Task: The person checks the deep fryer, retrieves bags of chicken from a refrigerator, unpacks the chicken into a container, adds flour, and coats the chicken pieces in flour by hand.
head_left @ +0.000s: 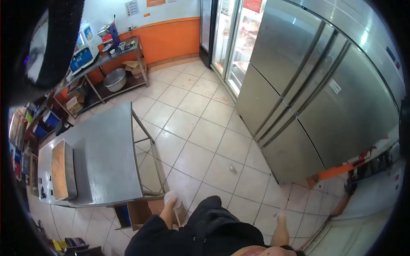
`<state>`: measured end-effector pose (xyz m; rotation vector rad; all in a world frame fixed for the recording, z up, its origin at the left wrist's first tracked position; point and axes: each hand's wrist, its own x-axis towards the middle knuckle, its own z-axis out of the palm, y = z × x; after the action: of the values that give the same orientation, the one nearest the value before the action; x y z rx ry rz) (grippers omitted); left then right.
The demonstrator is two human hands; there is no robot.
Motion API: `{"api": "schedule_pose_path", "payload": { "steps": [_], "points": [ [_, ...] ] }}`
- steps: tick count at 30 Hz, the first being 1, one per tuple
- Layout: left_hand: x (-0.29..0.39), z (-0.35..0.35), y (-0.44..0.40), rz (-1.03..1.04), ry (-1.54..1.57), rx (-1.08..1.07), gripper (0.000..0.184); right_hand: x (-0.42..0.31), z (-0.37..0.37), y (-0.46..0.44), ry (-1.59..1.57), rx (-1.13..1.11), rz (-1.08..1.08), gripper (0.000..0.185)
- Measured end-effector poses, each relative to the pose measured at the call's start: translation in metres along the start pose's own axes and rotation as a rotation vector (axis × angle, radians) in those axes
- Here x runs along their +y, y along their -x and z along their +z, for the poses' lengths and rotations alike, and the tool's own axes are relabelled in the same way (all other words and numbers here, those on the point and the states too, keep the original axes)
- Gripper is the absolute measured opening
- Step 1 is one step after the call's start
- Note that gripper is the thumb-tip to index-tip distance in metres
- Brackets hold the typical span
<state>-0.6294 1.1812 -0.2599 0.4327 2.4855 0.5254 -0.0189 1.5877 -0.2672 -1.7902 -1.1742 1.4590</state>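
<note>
My left hand [171, 198] hangs low near the corner of the steel table [109, 149]. It looks whitish, perhaps from a thin glove, and its fingers do not show clearly. Just under it is a pale, container-like thing [181, 215], partly covered by my arm and clothing; whether I hold it cannot be made out. On my other side, my right hand [280, 214] hangs over the tiled floor, small and smeared, also whitish. Nothing can be made out in it. A long metal tray [63, 170] with an orange-brown inside lies on the table's left part.
Tall steel refrigerators [294, 85] stand along the right, beside a lit glass-door fridge [243, 47]. A rear shelf table [106, 59] carries several items, with a metal pot [115, 80] on its lower shelf. A cardboard box [139, 213] sits below the near table. Small litter [232, 169] lies on the tiles.
</note>
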Motion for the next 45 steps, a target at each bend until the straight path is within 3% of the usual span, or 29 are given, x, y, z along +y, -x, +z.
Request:
{"api": "schedule_pose_path", "payload": {
  "steps": [1, 2, 7, 9, 12, 14, 15, 16, 17, 18, 20, 21, 24, 26, 27, 28, 29, 30, 31, 32, 33, 34, 35, 36, 38, 40, 42, 43, 45],
  "points": [
    [0.011, -0.019, 0.01, -0.025, -0.166, -0.096, 0.034, -0.077, 0.023, -0.046, 0.146, -0.257, -0.072, 0.044],
    [0.022, -0.026, 0.007, -0.05, -0.325, -0.195, 0.032, -0.112, 0.065, -0.131, 0.44, 0.033, -0.005, 0.035],
    [0.038, -0.01, -0.064, -0.323, -0.324, -0.312, 0.028, -0.302, 0.287, -0.265, 0.056, -0.051, -0.031, 0.018],
    [0.058, -0.001, -0.116, -0.408, -0.27, -0.32, 0.026, -0.366, 0.366, -0.264, 0.02, -0.074, 0.19, 0.025],
    [0.097, 0.008, -0.211, -0.363, -0.193, -0.27, 0.023, -0.289, 0.413, -0.399, 0.694, -0.238, 0.215, 0.034],
    [0.133, 0.015, -0.312, -0.091, -0.168, -0.159, 0.022, -0.333, 0.432, -0.321, 0.13, -0.162, 0.437, 0.037],
    [0.181, -0.007, -0.37, -0.012, -0.282, -0.297, 0.016, -0.285, 0.434, -0.349, 0.211, -0.216, 0.494, 0.041],
    [0.235, -0.024, -0.411, -0.107, 0.024, -0.203, 0.023, -0.234, 0.435, -0.381, 0.293, -0.276, 0.548, 0.047],
    [0.291, -0.043, -0.459, -0.19, 0.331, -0.097, 0.031, -0.262, 0.429, -0.353, 0.301, -0.258, 0.612, 0.047],
    [0.368, -0.1, -0.482, -0.096, 0.478, -0.204, 0.049, -0.282, 0.437, -0.347, 0.3, -0.239, 0.643, 0.047],
    [0.44, -0.131, -0.604, 0.258, 0.31, -0.109, 0.045, -0.314, 0.468, -0.363, 0.301, -0.212, 0.664, 0.047],
    [0.493, -0.159, -0.637, 0.317, 0.253, -0.05, 0.041, -0.329, 0.49, -0.38, 0.303, -0.208, 0.65, 0.048],
    [0.657, -0.228, -0.774, 0.603, -0.212, 0.143, 0.031, -0.386, 0.584, -0.462, 0.303, -0.194, 0.513, 0.048],
    [0.786, -0.284, -0.824, 0.508, -0.265, 0.021, 0.025, -0.44, 0.671, -0.531, 0.342, -0.201, 0.288, 0.049],
    [0.813, -0.279, -0.88, 0.635, -0.361, 0.121, 0.023, -0.479, 0.722, -0.563, 0.375, -0.212, 0.129, 0.049],
    [0.839, -0.276, -0.936, 0.77, -0.467, 0.218, 0.022, -0.53, 0.777, -0.591, 0.391, -0.215, -0.055, 0.049],
    [0.882, -0.286, -0.961, 0.718, -0.387, 0.303, 0.018, -0.593, 0.83, -0.609, 0.378, -0.202, -0.263, 0.05],
    [0.921, -0.295, -0.981, 0.659, -0.292, 0.375, 0.015, -0.731, 0.865, -0.563, 0.44, -0.214, -0.1, 0.049],
    [0.953, -0.306, -1.007, 0.745, -0.358, 0.428, 0.017, -0.723, 0.922, -0.649, 0.47, -0.256, -0.209, 0.047],
    [0.982, -0.32, -1.04, 0.83, -0.423, 0.484, 0.019, -0.845, 0.948, -0.594, 0.27, -0.175, -0.403, 0.045],
    [1.013, -0.344, -1.054, 0.816, -0.382, 0.479, 0.02, -0.85, 0.999, -0.675, 0.381, -0.268, -0.56, 0.046],
    [1.044, -0.373, -1.058, 0.802, -0.344, 0.474, 0.022, -0.932, 1.019, -0.65, 0.25, -0.284, -0.643, 0.046],
    [1.075, -0.403, -1.06, 0.765, -0.346, 0.432, 0.026, -0.982, 1.048, -0.658, 0.215, -0.179, -1.056, 0.04],
    [1.103, -0.43, -1.068, 0.732, -0.349, 0.395, 0.03, -1.033, 1.073, -0.662, 0.009, -0.233, -0.99, 0.032],
    [1.145, -0.458, -1.116, 0.722, 0.309, 0.243, 0.037, -1.109, 1.124, -0.677, -0.108, -0.08, -0.96, 0.03],
    [1.181, -0.47, -1.167, 1.115, 0.2, 0.363, 0.036, -1.191, 1.135, -0.635, -0.059, 0.292, -1.292, 0.032],
    [1.207, -0.474, -1.182, 1.355, 0.199, 0.482, 0.034, -1.236, 1.154, -0.626, -0.019, 0.309, -1.1, 0.03],
    [1.225, -0.484, -1.191, 1.494, 0.212, 0.549, 0.034, -1.241, 1.171, -0.643, 0.007, 0.462, -1.161, 0.025],
    [1.242, -0.492, -1.213, 1.567, 0.111, 0.487, 0.026, -1.254, 1.191, -0.645, 0.046, 0.505, -1.048, 0.022]
  ]
}}
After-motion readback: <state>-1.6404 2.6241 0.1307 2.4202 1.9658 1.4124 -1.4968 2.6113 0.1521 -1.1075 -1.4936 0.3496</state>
